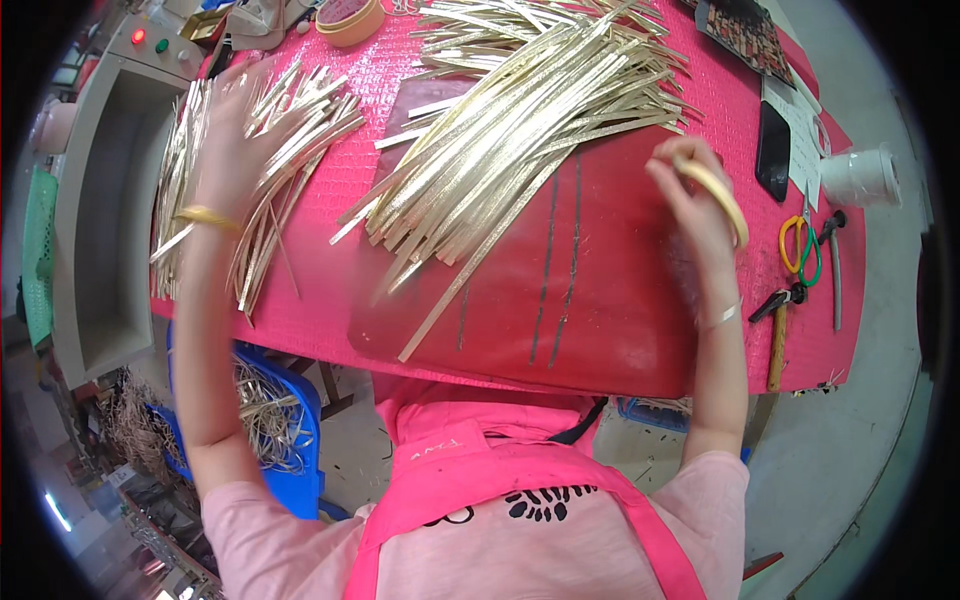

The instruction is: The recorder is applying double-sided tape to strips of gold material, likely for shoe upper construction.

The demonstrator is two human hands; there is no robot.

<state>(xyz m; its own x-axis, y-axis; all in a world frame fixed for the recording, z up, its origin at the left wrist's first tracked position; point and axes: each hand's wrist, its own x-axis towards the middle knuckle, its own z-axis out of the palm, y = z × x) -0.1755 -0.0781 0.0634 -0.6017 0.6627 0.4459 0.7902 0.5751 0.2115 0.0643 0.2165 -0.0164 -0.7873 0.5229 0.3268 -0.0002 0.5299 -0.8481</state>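
My left hand (237, 115), smeared by motion, is over the far end of a loose pile of gold strips (305, 130) at the left. Its fingers are too blurred to show whether they grip a strip. My right hand (690, 190) is above the right side of the red mat (630, 270), its fingers curled. A pale yellow curved band (722, 200) runs along the outer side of this hand, and the fingers seem closed on it. Between my hands a large bundle of shiny gold strips (510, 140) lies slantwise, partly on the mat.
On the pink table, to the right, are a black phone (772, 150), scissors (800, 248), a hammer (778, 345) and a white spool (860, 178). A round tan container (350, 22) stands at the back. A grey machine (105, 210) borders the left; a blue bin (305, 400) sits below.
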